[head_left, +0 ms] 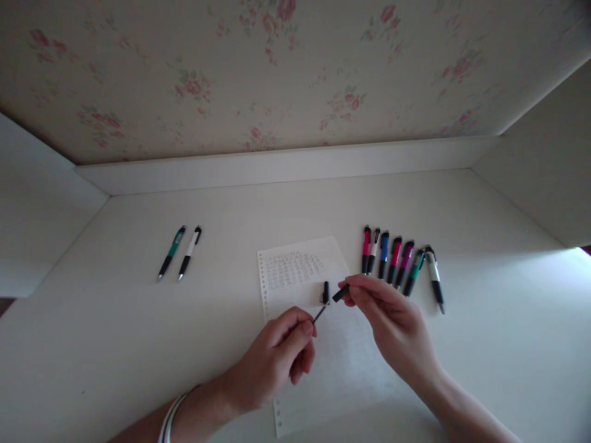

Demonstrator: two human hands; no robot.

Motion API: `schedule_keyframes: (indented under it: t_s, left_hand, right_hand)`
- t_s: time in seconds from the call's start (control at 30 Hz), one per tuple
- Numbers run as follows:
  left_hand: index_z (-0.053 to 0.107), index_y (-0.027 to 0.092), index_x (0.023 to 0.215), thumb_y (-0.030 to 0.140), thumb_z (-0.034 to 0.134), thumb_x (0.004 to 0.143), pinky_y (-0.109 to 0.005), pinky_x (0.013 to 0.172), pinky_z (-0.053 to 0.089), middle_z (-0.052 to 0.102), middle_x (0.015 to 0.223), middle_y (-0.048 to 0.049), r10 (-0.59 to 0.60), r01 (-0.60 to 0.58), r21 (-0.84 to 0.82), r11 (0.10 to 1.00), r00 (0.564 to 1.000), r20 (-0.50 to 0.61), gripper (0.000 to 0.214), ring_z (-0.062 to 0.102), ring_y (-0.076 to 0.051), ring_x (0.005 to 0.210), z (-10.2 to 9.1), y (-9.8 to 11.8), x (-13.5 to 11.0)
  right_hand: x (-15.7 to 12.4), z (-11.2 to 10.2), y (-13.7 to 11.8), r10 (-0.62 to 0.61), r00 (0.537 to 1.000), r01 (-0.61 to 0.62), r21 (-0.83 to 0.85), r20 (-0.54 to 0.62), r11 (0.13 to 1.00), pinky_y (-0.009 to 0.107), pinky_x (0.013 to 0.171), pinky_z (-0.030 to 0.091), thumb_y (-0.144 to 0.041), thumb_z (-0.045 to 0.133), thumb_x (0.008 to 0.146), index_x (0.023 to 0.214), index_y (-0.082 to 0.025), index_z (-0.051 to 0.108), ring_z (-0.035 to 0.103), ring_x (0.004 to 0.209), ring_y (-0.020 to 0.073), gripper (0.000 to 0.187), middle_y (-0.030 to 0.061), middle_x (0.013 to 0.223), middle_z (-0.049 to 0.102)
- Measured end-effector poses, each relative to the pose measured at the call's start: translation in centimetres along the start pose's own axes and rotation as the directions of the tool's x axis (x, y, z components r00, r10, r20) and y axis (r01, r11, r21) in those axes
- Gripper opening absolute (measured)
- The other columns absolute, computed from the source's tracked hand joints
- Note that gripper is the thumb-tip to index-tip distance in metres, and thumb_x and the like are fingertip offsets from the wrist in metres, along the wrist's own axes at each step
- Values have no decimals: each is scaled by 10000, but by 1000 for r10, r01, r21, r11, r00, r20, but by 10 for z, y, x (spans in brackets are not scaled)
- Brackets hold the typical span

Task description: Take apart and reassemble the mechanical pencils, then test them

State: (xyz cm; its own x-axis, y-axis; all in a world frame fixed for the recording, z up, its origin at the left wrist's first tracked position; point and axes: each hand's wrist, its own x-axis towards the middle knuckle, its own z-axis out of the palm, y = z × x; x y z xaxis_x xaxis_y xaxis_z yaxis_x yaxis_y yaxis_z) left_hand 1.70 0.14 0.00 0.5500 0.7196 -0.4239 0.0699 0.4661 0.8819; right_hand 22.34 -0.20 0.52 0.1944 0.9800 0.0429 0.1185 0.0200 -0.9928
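Note:
My left hand (281, 357) pinches a thin dark pen refill (319, 315) between thumb and fingers, its tip pointing up and right. My right hand (392, 326) holds a black pen barrel piece (340, 293) by its fingertips, close to the refill's tip. A small black pen part (325, 292) stands on the sheet of lined paper (300, 271) just between the two hands. Both hands hover over the paper on the white desk (115, 344).
Several pens with pink, blue, magenta, green and white barrels (397, 261) lie in a row right of the paper. Two more pens, one green (171, 252) and one white (189, 252), lie to the left. White walls enclose the desk at back and sides.

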Motion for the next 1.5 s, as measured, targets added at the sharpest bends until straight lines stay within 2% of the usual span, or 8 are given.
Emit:
schedule_keyframes:
  t_s: [0.67,0.77,0.83,0.9,1.03,1.1,1.3,1.5]
  left_hand:
    - [515,189,869,526,468,997,-217,467,339,531,616,45,2,-4,75,997,1000,24,363,439,-89,487,1,2,0]
    - [525,186,887,527,467,1004,-223,484,348,531,626,44,-4,2,90,996,1000,23,365,444,-93,501,0,2,0]
    - [534,182,914,529,472,1009,-225,497,351,528,641,44,2,-5,98,995,999,35,365,445,-95,520,0,1,-1]
    - [547,175,953,527,485,1010,-228,515,356,530,670,39,30,-36,94,995,998,56,362,450,-97,548,0,-1,-1]
    - [581,157,1014,513,521,1005,-242,574,383,610,792,-10,97,-103,88,991,993,70,361,488,-107,627,-1,-5,-1]
    - [592,152,1030,513,542,997,-250,602,401,658,851,-41,106,-112,87,990,992,65,366,508,-115,658,-1,-7,0]
    - [604,146,1097,566,513,994,-259,619,424,718,973,-102,175,-181,75,981,982,71,442,532,-124,678,-2,-12,1]
    - [638,148,1078,585,453,1009,-246,554,369,665,859,-55,176,-178,163,970,984,26,479,443,-107,591,-3,-13,1]
  right_hand:
    - [-7,3,-2,-198,967,218,-117,160,969,228,697,580,-179,642,938,1006,-286,768,724,790,149,178,13,913,775]
    - [-13,8,1,-131,983,140,-57,132,989,249,697,585,-199,680,921,1122,-322,724,719,782,156,240,5,892,768]
    - [-17,12,4,-42,996,33,103,84,994,284,711,603,-249,687,924,1373,-373,541,718,760,158,488,-11,872,758]
    - [-19,17,5,64,991,-89,230,114,969,300,698,609,-312,704,916,1469,-364,417,715,747,165,626,-10,840,753]
    - [-15,20,1,210,949,-270,263,235,926,259,648,590,-386,764,857,1096,-230,711,689,692,151,290,32,808,739]
    - [-13,19,-4,215,938,-287,262,272,922,248,631,580,-389,760,859,928,-201,741,667,662,141,201,33,781,721]
    - [-14,18,-9,160,915,-277,287,371,917,258,625,562,-379,679,929,890,-210,722,616,630,143,179,4,684,649]
    - [-18,16,-4,142,909,-235,200,392,951,269,683,530,-364,649,954,935,-201,722,618,694,151,180,20,745,666]
